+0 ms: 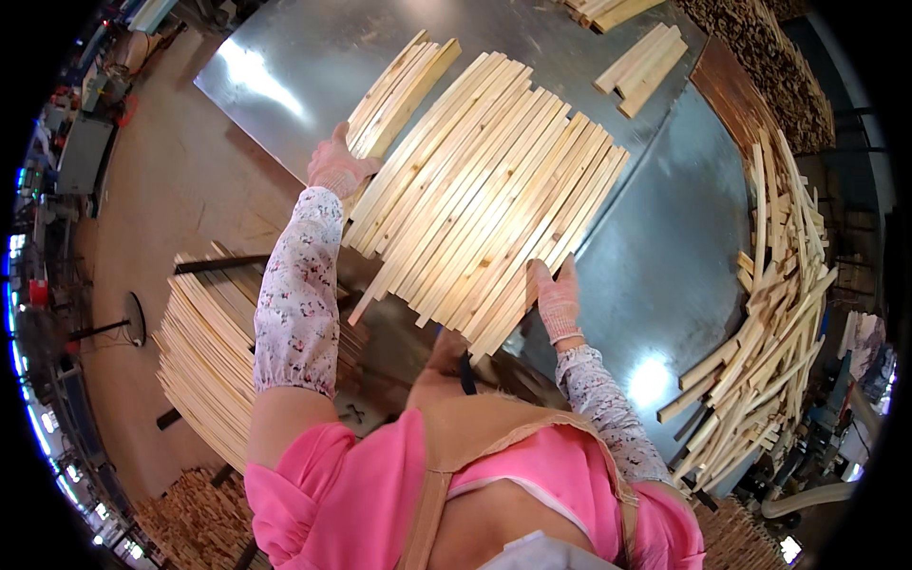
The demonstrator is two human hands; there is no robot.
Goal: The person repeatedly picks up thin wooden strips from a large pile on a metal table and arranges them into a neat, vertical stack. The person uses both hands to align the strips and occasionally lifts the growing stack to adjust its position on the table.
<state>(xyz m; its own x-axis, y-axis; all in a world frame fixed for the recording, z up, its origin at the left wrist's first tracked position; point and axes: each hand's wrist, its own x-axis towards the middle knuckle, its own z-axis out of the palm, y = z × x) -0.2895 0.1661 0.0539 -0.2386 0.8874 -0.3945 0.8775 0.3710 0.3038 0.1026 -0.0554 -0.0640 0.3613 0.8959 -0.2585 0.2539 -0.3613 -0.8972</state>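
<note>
A wide row of pale wooden strips (484,180) lies side by side on a metal-topped table, with uneven ends toward me. At its left is a narrow bundle of wooden strips (404,95). My left hand (340,169), in a light pink glove, is closed across the near part of that bundle; some of its fingers are hidden. My right hand (558,296), gloved alike, is at the near right edge of the wide row. Its thumb and a finger are spread apart, with the thumb by the outermost strips.
The shiny metal tabletop (655,275) extends to the right. Beyond the row lie a few short strips (644,68). Loose strips are heaped in a long pile (769,332) at the right. A stack of long strips (204,351) stands on a rack at my lower left.
</note>
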